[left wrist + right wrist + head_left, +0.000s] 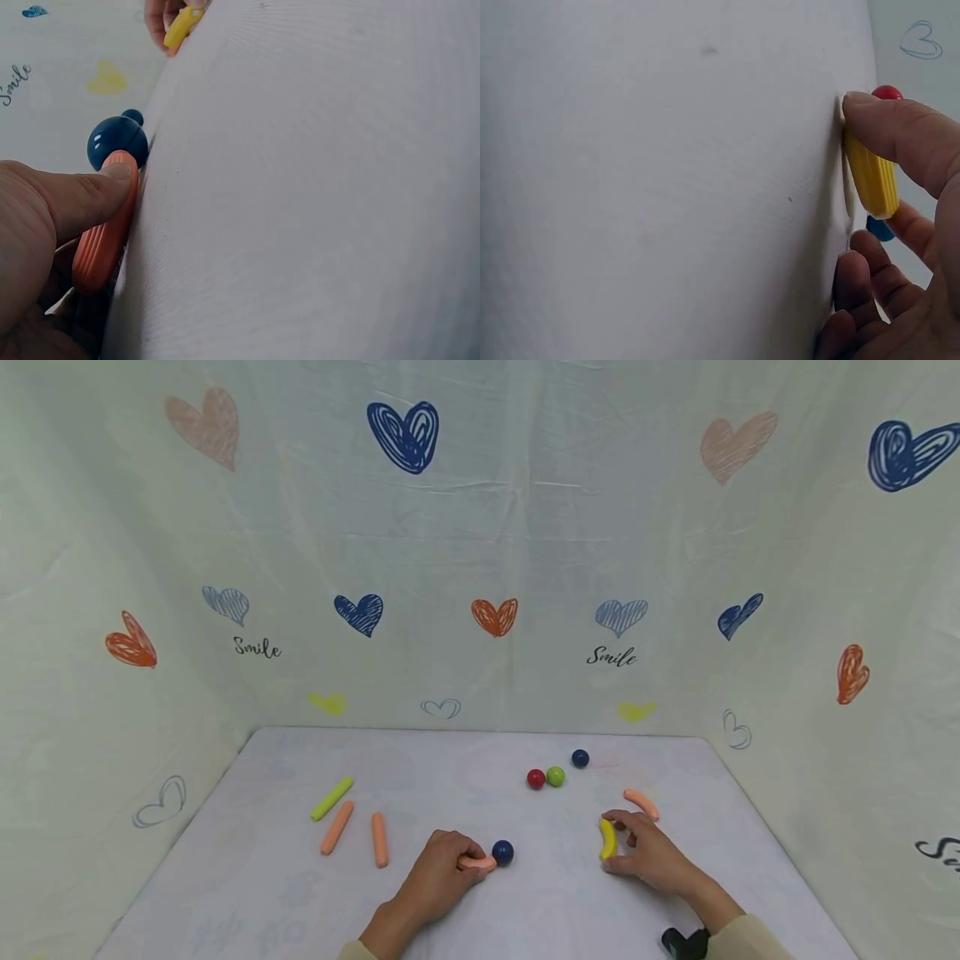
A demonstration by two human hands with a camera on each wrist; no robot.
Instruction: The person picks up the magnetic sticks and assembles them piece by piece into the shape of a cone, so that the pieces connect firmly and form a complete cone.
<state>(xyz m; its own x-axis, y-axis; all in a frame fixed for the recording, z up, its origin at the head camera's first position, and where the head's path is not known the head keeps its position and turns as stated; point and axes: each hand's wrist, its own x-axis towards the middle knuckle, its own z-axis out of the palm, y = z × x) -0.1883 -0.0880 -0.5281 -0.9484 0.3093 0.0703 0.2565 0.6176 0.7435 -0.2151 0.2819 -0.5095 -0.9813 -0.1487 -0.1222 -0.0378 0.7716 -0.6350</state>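
Observation:
My left hand pinches a short orange building stick low over the white table. In the left wrist view, the thumb lies along the ridged orange stick, whose far end meets a glossy dark blue ball. Farther right, my right hand holds a curved yellow stick between thumb and forefinger. Seen from the right wrist, the thumb covers one end of this ridged yellow stick, while the other fingers are bent. Just beyond that hand lies a curved orange stick.
Behind the hands sit a red ball, a green ball and another dark blue ball. Toward the left lie a lime stick and two straight orange sticks. A black object is beside the right sleeve.

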